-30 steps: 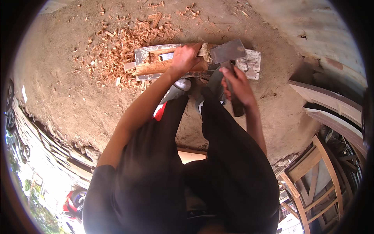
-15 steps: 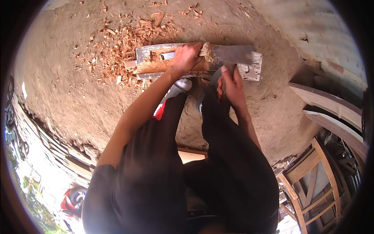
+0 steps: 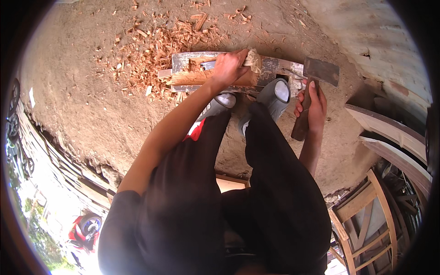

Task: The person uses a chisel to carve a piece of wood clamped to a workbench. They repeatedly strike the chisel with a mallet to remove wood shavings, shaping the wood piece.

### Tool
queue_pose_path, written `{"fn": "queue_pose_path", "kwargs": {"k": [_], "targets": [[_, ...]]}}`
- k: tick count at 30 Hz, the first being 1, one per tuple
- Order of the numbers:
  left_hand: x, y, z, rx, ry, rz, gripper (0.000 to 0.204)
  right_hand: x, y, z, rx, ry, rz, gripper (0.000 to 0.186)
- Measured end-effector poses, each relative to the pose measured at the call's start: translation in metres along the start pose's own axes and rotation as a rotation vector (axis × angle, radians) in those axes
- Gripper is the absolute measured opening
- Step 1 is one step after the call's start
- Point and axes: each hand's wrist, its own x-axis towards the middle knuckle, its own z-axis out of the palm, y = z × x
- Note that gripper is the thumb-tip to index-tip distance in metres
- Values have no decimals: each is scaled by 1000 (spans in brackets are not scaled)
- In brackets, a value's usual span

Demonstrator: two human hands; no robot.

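My left hand (image 3: 230, 68) grips a short piece of reddish wood (image 3: 197, 77) and holds it against a grey plank (image 3: 270, 68) lying on the dirt ground. My right hand (image 3: 311, 107) is closed around the wooden handle of a hatchet (image 3: 319, 72). Its dark metal head is raised just right of the plank, above my right foot. Both my feet in grey shoes (image 3: 275, 94) stand right behind the plank. My dark trousers fill the lower middle of the view.
Orange wood chips (image 3: 156, 46) lie scattered on the dirt to the left of and behind the plank. Wooden frames and boards (image 3: 380, 137) lean at the right. A wooden chair frame (image 3: 366, 220) stands at lower right. A red vehicle (image 3: 85, 227) sits at lower left.
The hatchet has come off the plank and swung out to the right and up. My left hand stays on the wood piece.
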Motion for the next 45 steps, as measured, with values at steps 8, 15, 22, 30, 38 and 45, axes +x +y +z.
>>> {"fn": "queue_pose_path", "kwargs": {"k": [8, 15, 22, 30, 38, 45], "targets": [[-4, 8, -6, -24, 38, -33, 52, -8, -3, 12, -77, -62, 51, 42], [10, 11, -16, 16, 60, -140, 41, -14, -25, 28, -161, -47, 3, 42], [9, -5, -8, 20, 158, 33, 51, -12, -42, 39, -135, -74, -63, 43], [8, -6, -32, -167, 278, -124, 38, -18, -36, 40, -201, -65, -7, 44], [1, -11, -31, -129, 235, 135, 35, -27, -42, 48, -248, -131, 8, 43], [7, -22, -28, -159, 389, -45, 52, -38, -71, 57, -398, -170, 21, 40]]}}
